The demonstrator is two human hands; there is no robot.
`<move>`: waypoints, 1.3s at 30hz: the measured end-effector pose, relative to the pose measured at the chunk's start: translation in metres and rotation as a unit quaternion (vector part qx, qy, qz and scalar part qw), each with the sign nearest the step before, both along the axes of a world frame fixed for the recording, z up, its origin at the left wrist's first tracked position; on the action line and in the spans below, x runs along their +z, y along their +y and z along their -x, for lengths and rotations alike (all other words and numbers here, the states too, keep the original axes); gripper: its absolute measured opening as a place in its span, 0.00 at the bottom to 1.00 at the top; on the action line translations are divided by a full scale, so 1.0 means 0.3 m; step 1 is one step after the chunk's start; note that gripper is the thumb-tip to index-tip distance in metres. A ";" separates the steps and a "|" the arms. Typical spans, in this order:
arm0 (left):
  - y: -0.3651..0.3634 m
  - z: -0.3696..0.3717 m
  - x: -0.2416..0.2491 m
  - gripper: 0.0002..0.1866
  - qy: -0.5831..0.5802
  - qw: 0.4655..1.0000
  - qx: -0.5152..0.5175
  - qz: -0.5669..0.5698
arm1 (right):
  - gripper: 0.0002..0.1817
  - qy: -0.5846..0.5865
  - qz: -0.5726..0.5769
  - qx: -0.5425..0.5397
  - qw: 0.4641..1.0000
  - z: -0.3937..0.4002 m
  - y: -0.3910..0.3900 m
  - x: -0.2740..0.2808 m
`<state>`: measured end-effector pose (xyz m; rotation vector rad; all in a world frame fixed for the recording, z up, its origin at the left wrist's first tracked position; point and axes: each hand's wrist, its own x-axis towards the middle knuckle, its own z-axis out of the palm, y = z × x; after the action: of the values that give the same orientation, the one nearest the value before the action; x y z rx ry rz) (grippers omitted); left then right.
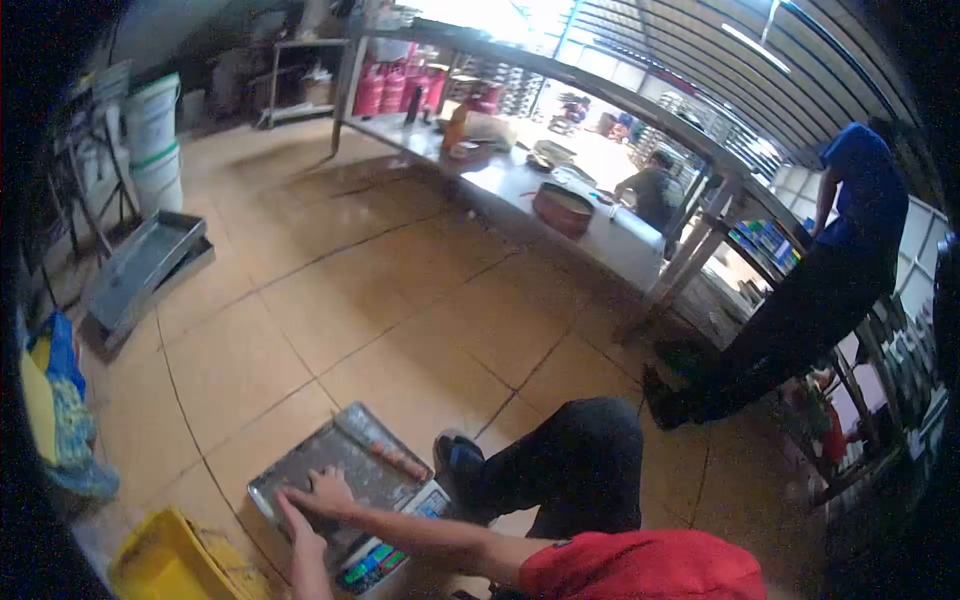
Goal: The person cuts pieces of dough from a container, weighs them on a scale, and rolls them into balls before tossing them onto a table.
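Note:
On the floor in front of me, a grey metal tray (pixel 300 450) rests against a digital scale (pixel 375 568) with a lit green display. My right hand (pixel 328 494) is low over the tray, its fingers stretched out and apart. Beside it, my left hand (pixel 298 522) reaches up from the bottom edge with straight fingers, the fingertips meeting those of the right hand. A long reddish-brown roll (pixel 390 450) lies along the tray's far right side. Whether anything small is between my fingertips, I cannot tell.
A yellow crate (pixel 170 560) stands at lower left, near blue and yellow bags (pixel 62 400). Metal trays (pixel 150 265) and white buckets (pixel 155 150) are farther back. A long metal table (pixel 490 175) holds a round brown pan (pixel 562 208). A person in blue (pixel 865 200) stands at right.

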<state>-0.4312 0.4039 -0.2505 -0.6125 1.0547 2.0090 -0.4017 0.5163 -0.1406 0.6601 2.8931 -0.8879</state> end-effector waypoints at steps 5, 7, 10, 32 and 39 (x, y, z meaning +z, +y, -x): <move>0.029 -0.112 0.465 0.52 0.162 0.981 -0.059 0.089 | 0.50 0.013 0.338 -0.046 0.940 -0.075 0.037 0.014; 0.002 -0.047 0.324 0.51 0.118 0.989 -0.081 0.021 | 0.50 0.029 0.381 -0.052 0.923 -0.080 0.053 -0.013; 0.029 -0.022 0.451 0.50 0.135 0.985 -0.082 0.068 | 0.47 0.021 0.460 -0.001 0.888 -0.092 0.117 -0.007; -0.227 0.065 0.778 0.23 0.312 0.948 -0.025 0.051 | 0.22 0.417 0.411 -0.021 0.810 -0.154 1.296 1.472; -0.546 -0.074 0.670 0.31 0.304 0.937 0.145 0.089 | 0.20 0.012 -0.109 0.241 0.964 0.120 1.063 0.777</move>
<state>-0.4089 0.2401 -0.0495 -0.2359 1.5999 2.4583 -0.4375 0.8351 0.0924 -0.0623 2.9842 -0.5218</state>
